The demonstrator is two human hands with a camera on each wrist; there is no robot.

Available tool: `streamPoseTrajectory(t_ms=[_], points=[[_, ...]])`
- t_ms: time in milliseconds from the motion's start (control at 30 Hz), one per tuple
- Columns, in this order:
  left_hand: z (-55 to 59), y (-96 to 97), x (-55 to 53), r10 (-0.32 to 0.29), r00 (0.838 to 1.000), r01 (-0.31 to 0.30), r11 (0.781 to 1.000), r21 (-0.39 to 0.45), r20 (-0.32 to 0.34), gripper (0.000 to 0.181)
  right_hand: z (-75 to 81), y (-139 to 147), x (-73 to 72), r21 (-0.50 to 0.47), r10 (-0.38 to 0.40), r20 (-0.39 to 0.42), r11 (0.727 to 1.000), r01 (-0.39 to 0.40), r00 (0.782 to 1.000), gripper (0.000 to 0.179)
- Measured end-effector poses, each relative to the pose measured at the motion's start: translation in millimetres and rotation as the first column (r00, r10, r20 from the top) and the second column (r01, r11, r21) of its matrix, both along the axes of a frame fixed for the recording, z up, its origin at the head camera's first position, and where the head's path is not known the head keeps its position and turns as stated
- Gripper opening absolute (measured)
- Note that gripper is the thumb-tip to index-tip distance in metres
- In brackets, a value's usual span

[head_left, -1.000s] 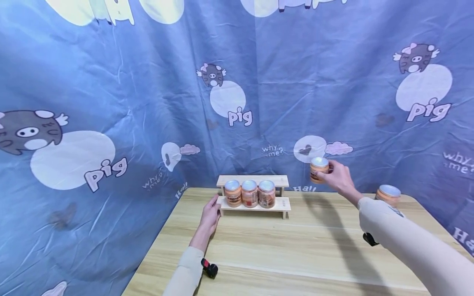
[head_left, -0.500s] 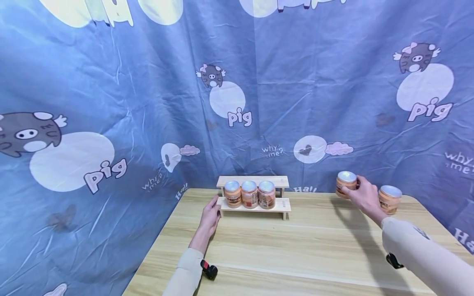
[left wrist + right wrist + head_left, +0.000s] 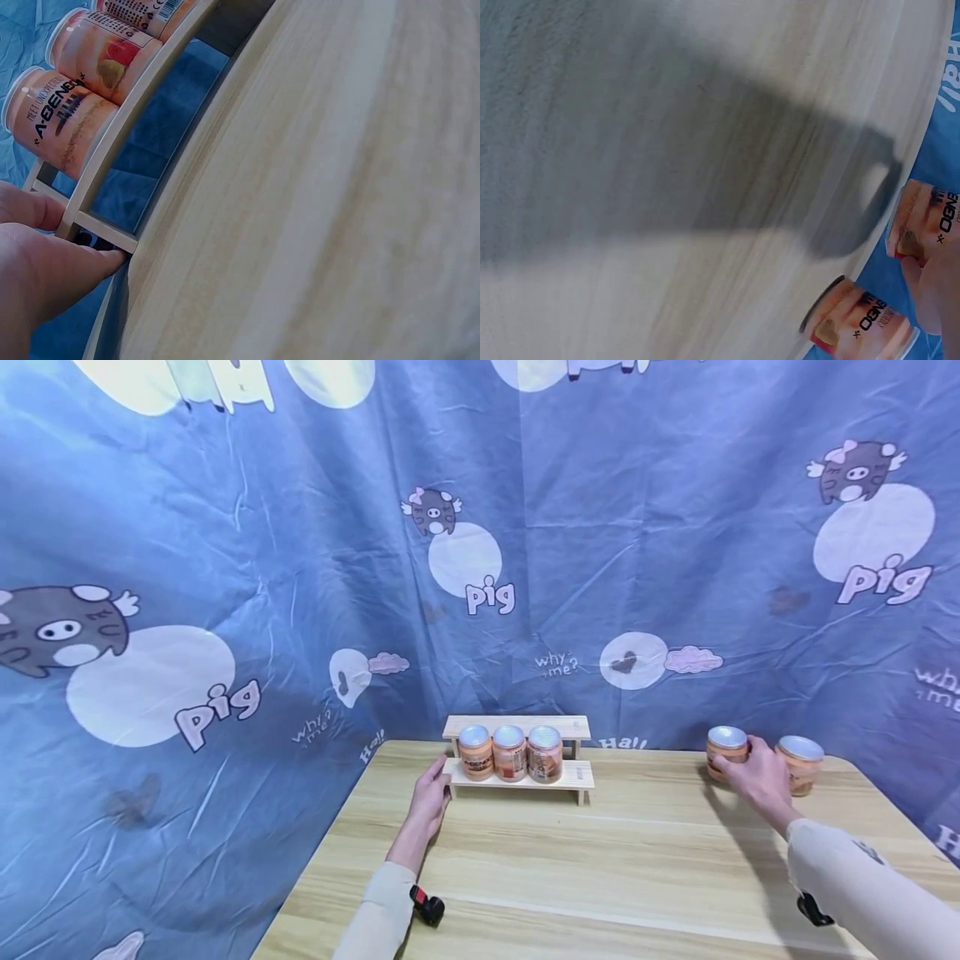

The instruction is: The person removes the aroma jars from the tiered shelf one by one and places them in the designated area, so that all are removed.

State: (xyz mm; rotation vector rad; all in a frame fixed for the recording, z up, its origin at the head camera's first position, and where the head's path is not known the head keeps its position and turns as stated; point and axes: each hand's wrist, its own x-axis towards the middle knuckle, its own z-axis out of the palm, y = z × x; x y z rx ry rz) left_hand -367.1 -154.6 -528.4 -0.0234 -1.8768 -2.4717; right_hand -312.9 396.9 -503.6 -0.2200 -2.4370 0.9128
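My right hand (image 3: 763, 779) grips a short orange can (image 3: 726, 753) with a silver lid, upright at the table's back right. Thumb and fingers lie around its side; its base is close over the tabletop. The right wrist view shows a thumb on the held can (image 3: 928, 221). Just right of this hand stands a similar can (image 3: 801, 766). My left hand (image 3: 429, 797) holds the left end of a two-tier wooden rack (image 3: 570, 775), thumb low at its leg (image 3: 105, 229). On the lower tier, three orange cans (image 3: 510, 753) stand side by side.
The rack's upper tier (image 3: 517, 725) rises behind the cans. A light wooden table (image 3: 585, 868) reaches back to a blue curtain (image 3: 570, 568) printed with pigs. The right arm's shadow (image 3: 780, 165) falls across the tabletop.
My right hand has carried the can rightward and down, from in front of the curtain to the tabletop beside the other can. My left hand has stayed at the rack.
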Motion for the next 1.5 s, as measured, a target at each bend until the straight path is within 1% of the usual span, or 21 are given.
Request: streamPoseTrajectory(t_ms=[200,467,600,733,867,967,1067,1167,1300,1400,1500], points=[[2.2,0.9,0.2,0.000,1.000,0.000,1.000,0.004,-0.011,0.061,-5.0,2,1.1,0.006,-0.010,0.003,1.000,0.010,1.000,0.073],[1.3,0.1,1.8,-0.004,1.000,0.004,1.000,-0.006,-0.006,0.060,-11.7,8,2.3,0.011,0.020,-0.004,1.000,-0.020,1.000,0.069],[0.7,-0.2,1.5,0.003,1.000,-0.003,1.000,-0.009,-0.006,0.060,-14.2,10,1.9,0.029,0.041,0.001,0.999,-0.041,0.999,0.068],[0.6,-0.2,1.3,0.010,1.000,-0.010,1.000,-0.017,0.002,0.061,-16.2,13,1.9,0.025,0.051,0.008,0.998,-0.052,0.999,0.069],[0.7,0.1,1.4,0.016,1.000,-0.015,0.999,-0.028,0.013,0.062,-13.1,15,-0.7,0.030,0.055,-0.028,0.998,-0.054,0.998,0.068],[1.2,0.5,1.2,0.017,1.000,-0.017,0.999,-0.035,0.015,0.062,-5.5,13,-2.7,0.030,0.045,-0.070,0.999,-0.043,0.997,0.064],[1.3,1.1,0.9,0.013,1.000,-0.012,0.999,-0.045,0.008,0.062,5.1,6,-3.7,0.025,0.024,-0.129,0.999,-0.021,0.991,0.054],[1.2,1.5,0.1,0.023,1.000,-0.023,0.999,-0.036,0.009,0.062,15.3,-10,-5.0,0.010,0.013,-0.199,1.000,-0.011,0.980,0.042],[1.6,2.6,-0.9,0.023,1.000,-0.023,0.999,-0.030,0.009,0.061,24.0,-36,-7.2,-0.019,0.014,-0.246,1.000,-0.019,0.969,0.033],[1.5,3.4,-0.6,0.014,1.000,-0.013,1.000,-0.028,0.008,0.060,25.8,-57,-8.0,-0.050,0.051,-0.250,0.997,-0.065,0.967,0.030],[4.4,-1.7,-0.6,0.016,1.000,-0.016,0.999,-0.029,0.012,0.061,27.0,-82,-12.5,-0.084,0.111,-0.242,0.987,-0.135,0.964,0.029]])
